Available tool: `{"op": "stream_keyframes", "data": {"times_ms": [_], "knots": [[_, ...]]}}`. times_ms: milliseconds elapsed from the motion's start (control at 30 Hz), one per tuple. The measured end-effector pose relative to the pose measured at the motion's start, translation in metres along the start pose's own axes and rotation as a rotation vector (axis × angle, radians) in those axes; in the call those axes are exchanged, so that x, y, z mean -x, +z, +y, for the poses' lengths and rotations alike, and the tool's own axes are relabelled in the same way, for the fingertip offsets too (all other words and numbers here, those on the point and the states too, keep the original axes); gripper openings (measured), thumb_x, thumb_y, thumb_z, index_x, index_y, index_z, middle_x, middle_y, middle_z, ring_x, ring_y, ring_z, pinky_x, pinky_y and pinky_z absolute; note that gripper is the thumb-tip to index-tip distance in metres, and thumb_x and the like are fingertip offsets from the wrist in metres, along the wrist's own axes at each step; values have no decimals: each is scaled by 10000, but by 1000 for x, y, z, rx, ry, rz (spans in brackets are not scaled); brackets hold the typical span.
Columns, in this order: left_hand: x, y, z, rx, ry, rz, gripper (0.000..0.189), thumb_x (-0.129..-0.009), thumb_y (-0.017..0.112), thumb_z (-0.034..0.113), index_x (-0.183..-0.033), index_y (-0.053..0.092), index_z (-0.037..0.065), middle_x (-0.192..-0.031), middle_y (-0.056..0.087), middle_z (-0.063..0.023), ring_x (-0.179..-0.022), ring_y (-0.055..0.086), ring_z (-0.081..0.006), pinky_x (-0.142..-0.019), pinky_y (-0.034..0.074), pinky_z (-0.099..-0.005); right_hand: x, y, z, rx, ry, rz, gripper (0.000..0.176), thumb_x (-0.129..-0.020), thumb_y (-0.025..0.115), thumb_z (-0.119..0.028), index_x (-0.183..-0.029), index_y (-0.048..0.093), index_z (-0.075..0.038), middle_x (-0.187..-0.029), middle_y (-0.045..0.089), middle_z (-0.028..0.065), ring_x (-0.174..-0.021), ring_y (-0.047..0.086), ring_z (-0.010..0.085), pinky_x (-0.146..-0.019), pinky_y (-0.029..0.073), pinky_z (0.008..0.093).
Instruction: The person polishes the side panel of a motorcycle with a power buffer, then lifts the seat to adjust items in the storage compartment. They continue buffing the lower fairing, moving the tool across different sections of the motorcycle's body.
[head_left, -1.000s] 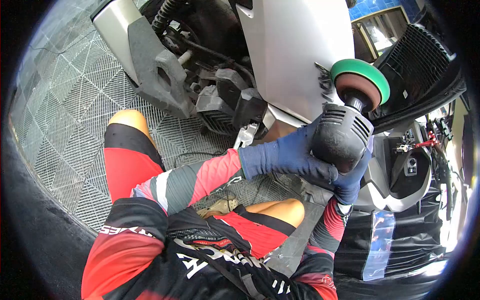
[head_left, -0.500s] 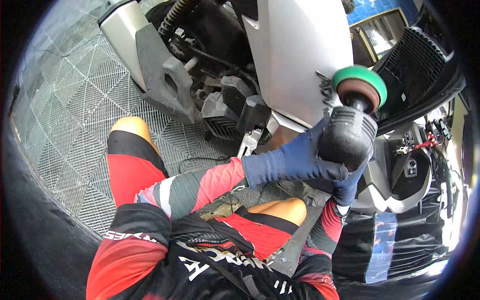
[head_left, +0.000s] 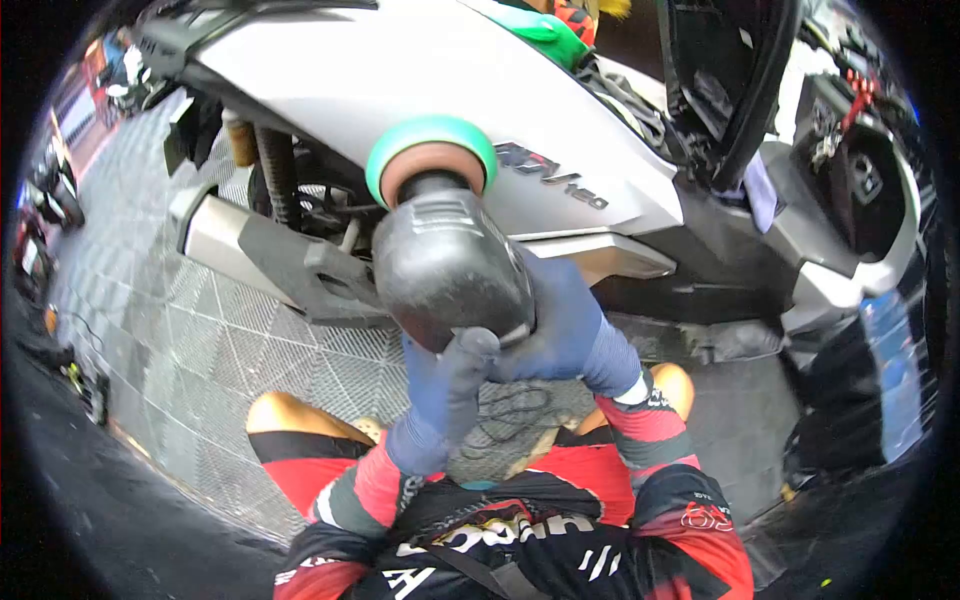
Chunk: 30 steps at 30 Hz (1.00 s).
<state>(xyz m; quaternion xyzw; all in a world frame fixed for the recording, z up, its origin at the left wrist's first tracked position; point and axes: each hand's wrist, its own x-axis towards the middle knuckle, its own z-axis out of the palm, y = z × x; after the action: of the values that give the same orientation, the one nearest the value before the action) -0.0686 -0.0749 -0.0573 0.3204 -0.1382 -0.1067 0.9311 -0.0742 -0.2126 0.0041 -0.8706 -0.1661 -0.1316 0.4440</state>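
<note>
A black polisher (head_left: 450,265) with a green foam pad (head_left: 420,140) is held in both gloved hands in front of the white side panel (head_left: 590,195) of a scooter. My left hand (head_left: 447,385), in a blue glove, grips the back of the polisher from below, its thumb over the housing's lower edge. Wrapped round the tool's right side is my right hand (head_left: 565,320), also blue-gloved. The pad overlaps the panel just left of the raised lettering (head_left: 550,175). Part of the tool's body is hidden behind the hands.
The scooter's exhaust muffler (head_left: 225,235) juts out at the left. A raised black seat (head_left: 725,90) stands at the upper right, and a green cloth (head_left: 545,35) lies on the bodywork. A dark cable (head_left: 510,410) is coiled on the grated floor (head_left: 190,330) between my knees.
The polisher has moved from right of the lettering to its left along the panel, with both hands still on it. The view has turned, showing more of the scooter's rear.
</note>
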Motion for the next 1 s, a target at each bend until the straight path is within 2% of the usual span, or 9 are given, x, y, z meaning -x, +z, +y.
{"op": "stream_keyframes", "data": {"times_ms": [233, 333, 400, 500, 600, 700, 833, 900, 1000], "knots": [[23, 13, -40, -309, -130, 19, 828, -772, 792, 368, -1381, 340, 38, -1253, 526, -115, -1117, 555, -208, -940, 472, -364, 64, -2, 57, -318, 186, 41, 805, -579, 866, -396, -1210, 549, -9, -1050, 679, 203, -970, 683, 296, -864, 508, 395], [26, 25, -59, -351, -174, 11, 796, -795, 774, 363, -1380, 344, 35, -1252, 530, -120, -1111, 562, -208, -944, 471, -360, 85, -11, 73, -401, 173, 95, 771, -588, 857, -300, -1232, 553, -6, -1066, 684, 140, -962, 648, 204, -883, 499, 360], [24, 33, -69, -413, -202, -80, 743, -837, 731, 321, -1390, 334, 22, -1258, 531, -131, -1134, 556, -221, -964, 462, -368, 98, -18, 80, -514, 139, 168, 707, -594, 841, -205, -1220, 572, -14, -1060, 676, 89, -945, 617, 143, -868, 498, 326], [25, 51, -89, -465, -223, -146, 750, -868, 696, 285, -1423, 277, 6, -1292, 506, -156, -1170, 539, -247, -981, 456, -386, 123, -41, 85, -691, 348, 161, 695, -597, 844, -192, -1218, 580, -23, -1079, 665, 84, -960, 612, 145, -872, 496, 323], [17, 65, -101, -673, -230, -375, 841, -878, 689, 279, -1466, 152, 7, -1349, 444, -185, -1191, 523, -275, -979, 456, -408, 140, -52, 90, -886, 337, 289, 759, -625, 877, -249, -1267, 543, -20, -1127, 662, 77, -1003, 619, 170, -921, 486, 340], [1, 88, -100, -935, -227, -517, 782, -851, 728, 323, -1376, 250, -5, -1235, 540, -200, -1124, 577, -263, -934, 475, -388, 154, -53, 99, -1017, 373, 471, 737, -651, 855, -216, -1281, 527, -21, -1146, 649, 79, -1023, 609, 166, -921, 486, 343], [-5, 90, -89, -896, -318, -562, 840, -830, 718, 348, -1426, 246, -7, -1337, 475, -195, -1225, 490, -272, -1020, 406, -403, 153, -28, 105, -1059, 373, 639, 654, -692, 820, -173, -1263, 538, -25, -1168, 629, 93, -1051, 596, 161, -924, 485, 348], [-4, 73, -72, -1043, -171, -493, 885, -719, 825, 403, -1320, 312, 5, -1208, 580, -193, -1083, 608, -254, -898, 494, -383, 139, -13, 85, -1099, 402, 600, 633, -698, 817, -156, -1256, 547, -34, -1148, 641, 87, -1019, 613, 159, -911, 495, 346], [3, 27, -31, -1105, -125, -498, 1049, -622, 860, 438, -1397, 302, 4, -1298, 530, -182, -1194, 539, -272, -991, 434, -405, 111, 26, 68, -1308, 189, 394, 528, -691, 833, -147, -1161, 615, -43, -1070, 678, 68, -956, 639, 153, -875, 517, 340]]}}
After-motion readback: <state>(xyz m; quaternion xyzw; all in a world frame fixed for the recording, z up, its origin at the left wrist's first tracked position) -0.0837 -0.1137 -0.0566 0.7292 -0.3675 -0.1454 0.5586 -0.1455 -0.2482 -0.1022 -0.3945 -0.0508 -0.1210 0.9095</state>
